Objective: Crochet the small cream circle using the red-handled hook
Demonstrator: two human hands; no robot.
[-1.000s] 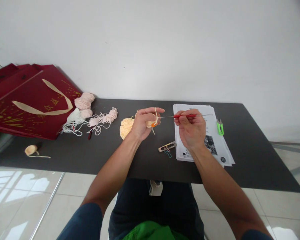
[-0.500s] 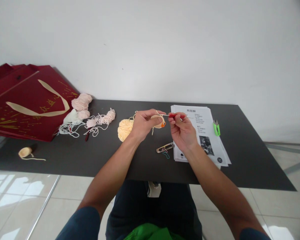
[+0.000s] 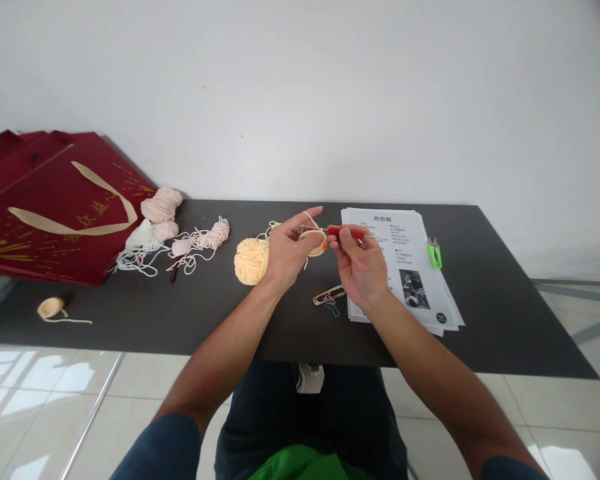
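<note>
A small cream crochet piece [image 3: 316,243] is pinched in my left hand [image 3: 290,250], and a strand of yarn loops over the raised index finger. An orange bit, perhaps a stitch marker, shows at its right edge. Between the thumb and fingers of my right hand [image 3: 361,263] is a crochet hook [image 3: 344,231] with a red handle. Its thin metal shaft points left and reaches the piece's upper edge; the exact stitch is too small to make out. Just left of my left hand lies a yellow yarn ball [image 3: 251,261], with a strand leading towards that hand.
Printed sheets [image 3: 385,267] lie under my right hand, with green thread snips [image 3: 434,255] on their edge. Metal snips [image 3: 329,295] and a teal stitch marker [image 3: 333,308] lie nearby. Leftward are pink yarn [image 3: 163,203], a cream crocheted cup [image 3: 51,307] and a red gift bag [image 3: 55,207].
My right hand has shifted slightly left, bringing the hook's shaft over the crochet piece. My left index finger has lifted higher, and the piece has turned to show its round opening.
</note>
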